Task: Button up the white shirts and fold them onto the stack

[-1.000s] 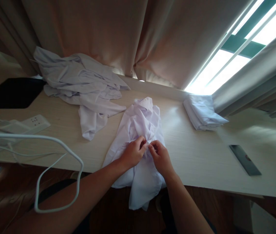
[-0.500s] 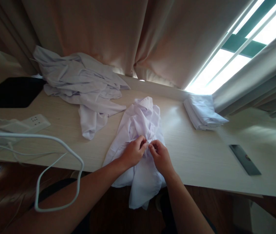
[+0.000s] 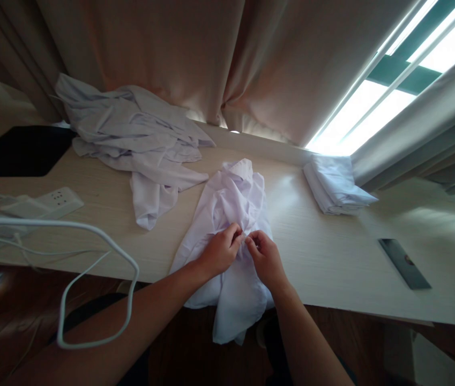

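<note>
A white shirt (image 3: 231, 203) lies crumpled on the pale wooden table (image 3: 323, 257), its lower part hanging over the near edge. My left hand (image 3: 219, 251) and my right hand (image 3: 265, 258) meet at the shirt's middle, fingertips close together, each pinching its fabric. What lies between the fingertips is too small to tell.
A heap of white garments (image 3: 134, 139) lies at the back left, a folded white garment (image 3: 337, 185) at the back right by the curtain. A white power strip (image 3: 56, 201) with cables sits at left, a dark flat device (image 3: 404, 262) at right, a black panel (image 3: 18, 153) far left.
</note>
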Tool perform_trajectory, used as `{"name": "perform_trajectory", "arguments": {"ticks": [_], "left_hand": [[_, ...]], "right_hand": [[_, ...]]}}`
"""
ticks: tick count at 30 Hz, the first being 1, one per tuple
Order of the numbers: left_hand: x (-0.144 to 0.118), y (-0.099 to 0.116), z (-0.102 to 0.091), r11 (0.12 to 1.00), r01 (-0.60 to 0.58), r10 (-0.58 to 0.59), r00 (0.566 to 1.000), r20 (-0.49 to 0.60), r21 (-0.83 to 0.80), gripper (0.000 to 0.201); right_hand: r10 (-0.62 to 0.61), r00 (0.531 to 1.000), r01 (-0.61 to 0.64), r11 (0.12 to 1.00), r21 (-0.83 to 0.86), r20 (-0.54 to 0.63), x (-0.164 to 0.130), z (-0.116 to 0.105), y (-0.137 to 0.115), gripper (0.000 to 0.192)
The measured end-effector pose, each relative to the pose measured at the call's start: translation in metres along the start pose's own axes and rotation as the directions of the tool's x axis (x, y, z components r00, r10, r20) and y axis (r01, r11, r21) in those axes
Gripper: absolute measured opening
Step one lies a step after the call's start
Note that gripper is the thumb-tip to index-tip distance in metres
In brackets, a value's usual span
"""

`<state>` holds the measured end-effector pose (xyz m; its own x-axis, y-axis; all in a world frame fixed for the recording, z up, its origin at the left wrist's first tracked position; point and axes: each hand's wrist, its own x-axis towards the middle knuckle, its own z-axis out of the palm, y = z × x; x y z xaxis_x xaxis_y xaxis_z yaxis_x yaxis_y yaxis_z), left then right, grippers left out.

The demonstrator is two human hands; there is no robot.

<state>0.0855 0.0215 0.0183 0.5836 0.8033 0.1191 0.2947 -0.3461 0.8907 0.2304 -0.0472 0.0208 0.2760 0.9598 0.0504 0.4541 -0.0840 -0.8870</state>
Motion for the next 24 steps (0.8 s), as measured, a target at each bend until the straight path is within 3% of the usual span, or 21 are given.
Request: {"name": "perform_trajectory", "arguments": {"ticks": [12, 18, 24], "left_hand": [[0.000, -0.001, 0.000, 1.000, 0.000, 0.000, 1.000, 0.002, -0.005, 0.014], [-0.001, 0.004, -0.003, 0.999, 0.047, -0.046, 0.995, -0.090, 0.006, 0.017], [-0.003, 0.011, -0.005, 1.000, 0.019, -0.016, 0.992, -0.124, 0.023, 0.016]], "right_hand": [[-0.001, 1.000, 0.001, 1.000, 0.004, -0.011, 0.001, 0.000, 0.000, 0.022], [0.014, 0.999, -0.014, 1.000, 0.010, -0.039, 0.002, -0.002, 0.000, 0.022], [0.006, 0.999, -0.006, 1.000, 0.005, -0.052, 0.000, -0.001, -0.004, 0.023]]}}
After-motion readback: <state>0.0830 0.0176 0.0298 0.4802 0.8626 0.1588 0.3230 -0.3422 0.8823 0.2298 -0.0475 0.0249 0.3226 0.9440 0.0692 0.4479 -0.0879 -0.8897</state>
